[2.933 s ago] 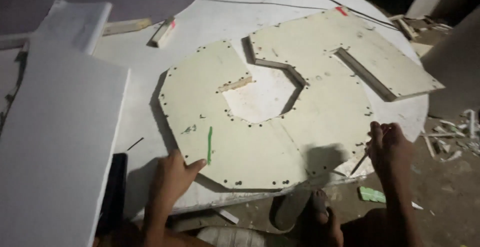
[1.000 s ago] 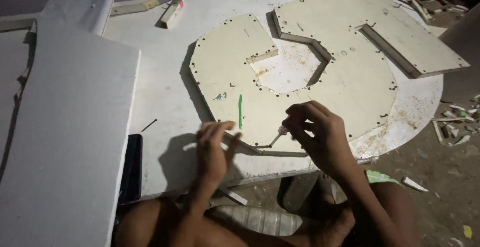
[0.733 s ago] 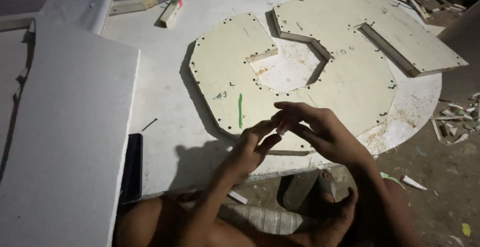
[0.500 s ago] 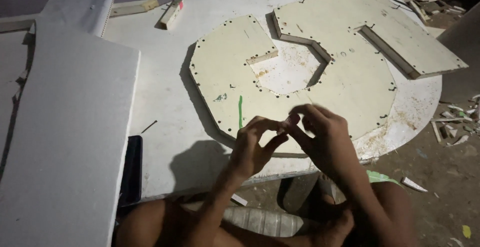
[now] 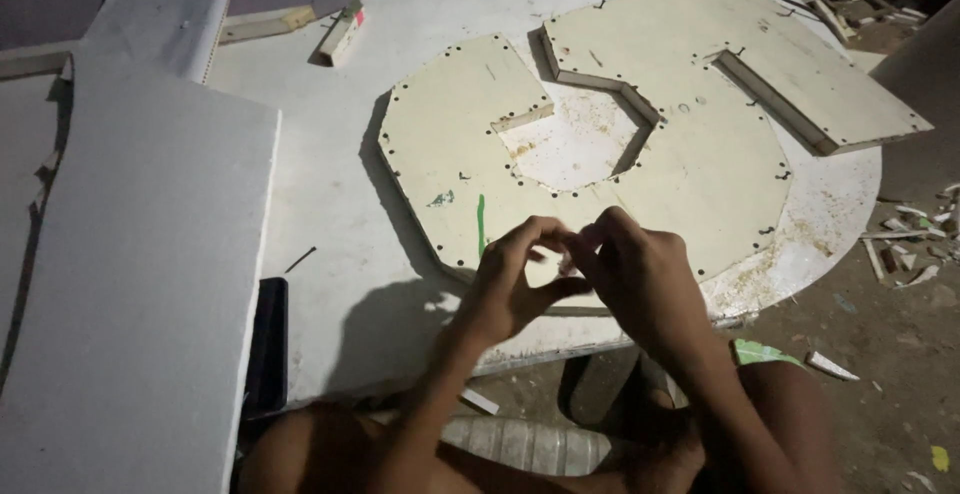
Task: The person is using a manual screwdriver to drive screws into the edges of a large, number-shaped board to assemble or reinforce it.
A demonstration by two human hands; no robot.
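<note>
Both hands are held together over the near edge of the cut panel [image 5: 600,154]: left hand [image 5: 510,284] and right hand [image 5: 640,289], fingertips pinched on something too small to identify. The panel lies flat, perimeter holes already made.

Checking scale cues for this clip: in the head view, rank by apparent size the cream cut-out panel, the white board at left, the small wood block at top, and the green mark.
Cream cut-out panel and white board: look alike, and the board is nearer and cropped, so unranked.
Small wood block.
Green mark.

bare tabletop [image 5: 330,164] left of cut panel [image 5: 450,154], white board [image 5: 130,284] flanking
</note>
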